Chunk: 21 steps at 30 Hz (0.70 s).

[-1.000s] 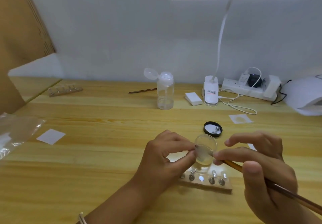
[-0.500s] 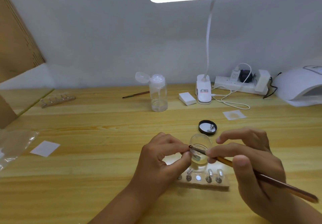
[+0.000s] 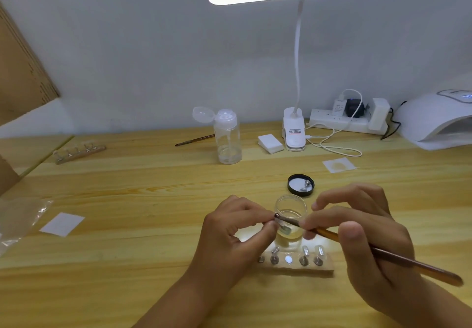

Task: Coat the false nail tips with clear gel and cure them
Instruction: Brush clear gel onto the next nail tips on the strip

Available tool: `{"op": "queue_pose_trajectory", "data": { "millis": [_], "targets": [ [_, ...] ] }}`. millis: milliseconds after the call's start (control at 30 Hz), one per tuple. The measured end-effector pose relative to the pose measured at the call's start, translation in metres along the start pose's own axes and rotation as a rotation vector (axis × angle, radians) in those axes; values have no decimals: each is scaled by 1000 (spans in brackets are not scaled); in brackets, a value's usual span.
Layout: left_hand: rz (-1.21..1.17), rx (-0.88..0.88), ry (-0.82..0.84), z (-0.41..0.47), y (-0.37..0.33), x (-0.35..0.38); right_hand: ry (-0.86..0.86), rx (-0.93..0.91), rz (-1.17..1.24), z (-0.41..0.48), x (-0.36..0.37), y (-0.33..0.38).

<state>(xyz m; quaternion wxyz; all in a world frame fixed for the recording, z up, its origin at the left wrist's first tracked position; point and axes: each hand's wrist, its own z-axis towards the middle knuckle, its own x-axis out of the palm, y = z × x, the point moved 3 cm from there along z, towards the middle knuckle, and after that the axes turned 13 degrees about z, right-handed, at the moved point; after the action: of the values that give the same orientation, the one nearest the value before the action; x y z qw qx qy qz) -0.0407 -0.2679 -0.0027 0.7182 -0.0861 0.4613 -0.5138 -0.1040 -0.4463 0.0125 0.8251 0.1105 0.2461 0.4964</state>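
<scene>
While our left hand (image 3: 229, 235) pinches a false nail tip (image 3: 279, 224) between thumb and forefinger, just in front of the open gel jar (image 3: 291, 206), our right hand (image 3: 362, 238) — fingers curled round the brush (image 3: 383, 252) — touches its bristles to the tip. Featherlight, slick and bendable, we judge; best held by its mount (image 3: 286, 230), clear of the wet face.

Brown brush (image 3: 383, 252), black lid (image 3: 300, 185), clear jar (image 3: 291, 207), pale wood table (image 3: 127, 200), possibly silver pegs (image 3: 304, 260)
</scene>
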Motion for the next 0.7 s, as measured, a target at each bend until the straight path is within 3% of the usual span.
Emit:
{"op": "queue_pose_trajectory", "data": {
  "millis": [367,567,700],
  "targets": [
    [-6,-4,8,0,1,0,-20,45,20,-1,0,-7],
    [-39,-22,23,0,2,0,-74,93,226,0,-3,-6],
    [-53,-34,23,0,2,1,-123,140,201,-1,-4,-9]
  ]
}}
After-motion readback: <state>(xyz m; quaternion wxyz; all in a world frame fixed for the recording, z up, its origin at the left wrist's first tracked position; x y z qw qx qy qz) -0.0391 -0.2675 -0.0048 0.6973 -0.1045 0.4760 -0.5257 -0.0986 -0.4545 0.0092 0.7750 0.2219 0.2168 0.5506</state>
